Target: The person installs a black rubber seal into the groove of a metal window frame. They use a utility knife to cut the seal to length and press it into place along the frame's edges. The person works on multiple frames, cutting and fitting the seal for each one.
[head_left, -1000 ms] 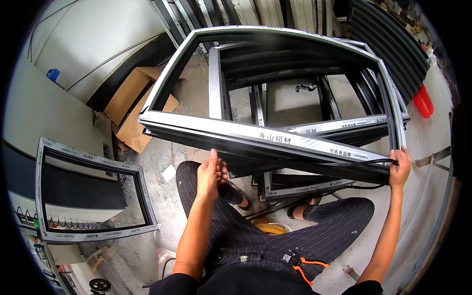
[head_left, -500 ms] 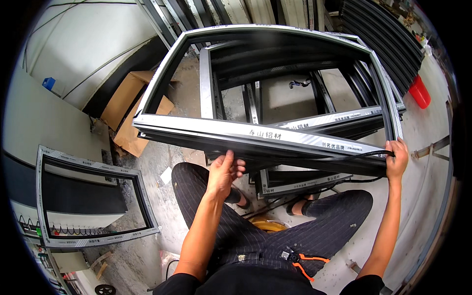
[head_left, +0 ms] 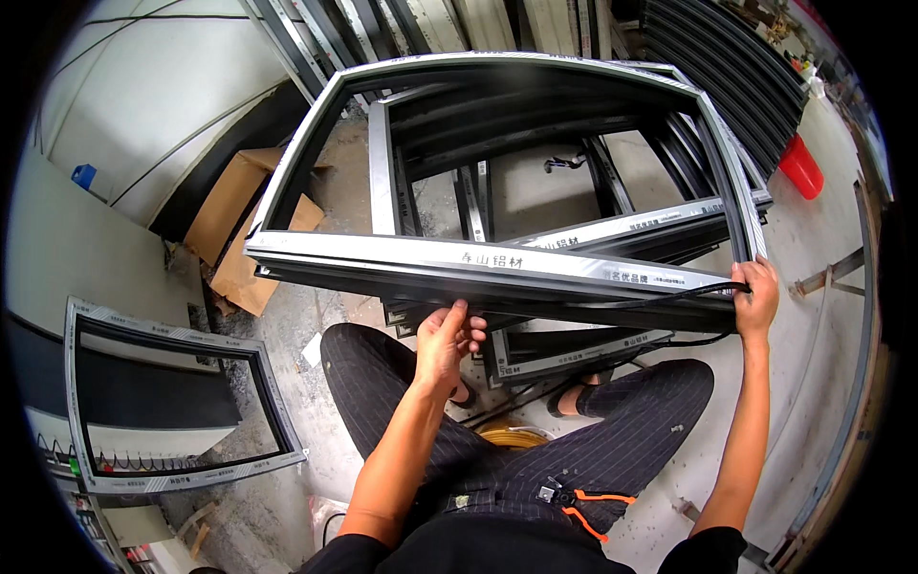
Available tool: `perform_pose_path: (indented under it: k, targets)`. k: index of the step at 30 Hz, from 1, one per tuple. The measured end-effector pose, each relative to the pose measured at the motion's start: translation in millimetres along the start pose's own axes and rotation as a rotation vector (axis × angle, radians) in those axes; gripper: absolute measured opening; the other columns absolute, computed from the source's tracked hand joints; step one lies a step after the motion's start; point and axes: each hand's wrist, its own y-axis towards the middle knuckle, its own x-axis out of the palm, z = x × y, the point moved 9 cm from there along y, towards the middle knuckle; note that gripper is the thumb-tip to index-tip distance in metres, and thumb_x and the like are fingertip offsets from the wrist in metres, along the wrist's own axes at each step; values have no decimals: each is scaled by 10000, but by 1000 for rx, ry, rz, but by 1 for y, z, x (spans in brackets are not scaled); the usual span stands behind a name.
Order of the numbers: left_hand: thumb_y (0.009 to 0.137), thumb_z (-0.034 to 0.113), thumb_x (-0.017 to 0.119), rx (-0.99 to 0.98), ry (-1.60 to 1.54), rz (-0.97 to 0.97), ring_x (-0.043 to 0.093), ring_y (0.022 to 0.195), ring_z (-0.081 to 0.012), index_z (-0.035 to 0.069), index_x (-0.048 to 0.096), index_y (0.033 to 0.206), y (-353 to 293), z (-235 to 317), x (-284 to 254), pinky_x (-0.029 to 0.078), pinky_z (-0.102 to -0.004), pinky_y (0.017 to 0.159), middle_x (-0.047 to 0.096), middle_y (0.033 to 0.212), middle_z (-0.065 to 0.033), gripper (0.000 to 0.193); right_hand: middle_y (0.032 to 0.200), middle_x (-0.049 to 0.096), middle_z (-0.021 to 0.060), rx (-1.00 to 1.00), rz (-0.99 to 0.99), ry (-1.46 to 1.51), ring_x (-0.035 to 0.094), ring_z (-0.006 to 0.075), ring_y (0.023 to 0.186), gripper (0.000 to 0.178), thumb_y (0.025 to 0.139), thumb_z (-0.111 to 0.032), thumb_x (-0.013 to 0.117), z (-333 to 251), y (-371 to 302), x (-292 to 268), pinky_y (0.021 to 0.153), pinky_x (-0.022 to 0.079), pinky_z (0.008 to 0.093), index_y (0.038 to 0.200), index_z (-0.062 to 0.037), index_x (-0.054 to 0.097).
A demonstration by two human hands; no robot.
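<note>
A large metal frame [head_left: 492,255], silver-faced with black sides, lies tilted across a stack of similar frames in front of me. At its near right corner my right hand [head_left: 755,295] is closed, with a thin black flexible strip [head_left: 703,290] in its grip. That strip runs left along the near bar; another length hangs below the hand toward the floor. My left hand [head_left: 448,346] is at the near bar's lower edge, thumb up against it and fingers curled. What lies in those fingers is lost against the dark side of the frame.
A smaller metal frame [head_left: 182,477] leans at the left. Flattened cardboard [head_left: 225,206] lies behind it, and a red bucket [head_left: 801,168] stands at far right beside dark stacked profiles [head_left: 727,72]. Orange-handled pliers [head_left: 574,497] rest at my lap. A yellow coil [head_left: 513,435] sits between my feet.
The view has shifted slightly, so most things sit a little further left. My left hand has moved a little right along the near bar; the right hand keeps its place at the corner.
</note>
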Motion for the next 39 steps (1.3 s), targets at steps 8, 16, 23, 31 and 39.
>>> perform_pose_path:
  k: [8,16,23,31,39]
  targets:
    - [992,469,544,-67,-130,154,583,529,-138,-41,667,905,28,41,-105,460,-224,486,665,693,-94,532,761,611,168,-16,-43,-10,585,376,785,257,930,-196,578,-7,1,7,1013,447,468,799,20,623]
    - [1041,308,464,1164,839,444,545,1187,-280,-13,600,1250,-75,150,26,397,-403,1029,594,1251,-166,407,840,633,176,-75,-37,-43,589,396,889,198,927,-134,553,19,-18,14,1050,419,491,867,38,632]
    - [1003,312,471,1209,1293,542,444,1357,-291,105,691,1202,-15,151,56,165,-494,1178,579,1365,-105,361,852,652,127,16,18,-67,595,382,950,93,850,-89,651,3,-37,10,1027,420,479,888,-5,655]
    - [1026,273,420,1322,1337,502,460,1329,-337,92,716,1088,56,233,-30,255,-484,1155,586,1327,-144,353,959,651,138,161,-251,-72,582,324,983,301,706,-33,633,-200,-48,5,1022,387,468,1003,-38,674]
    - [1020,297,526,776,669,605,615,949,-211,-10,622,1024,9,138,-110,489,-350,802,638,1047,-106,321,1085,614,153,-68,-222,330,633,319,928,520,612,91,674,-260,-113,-40,803,518,403,1120,-18,680]
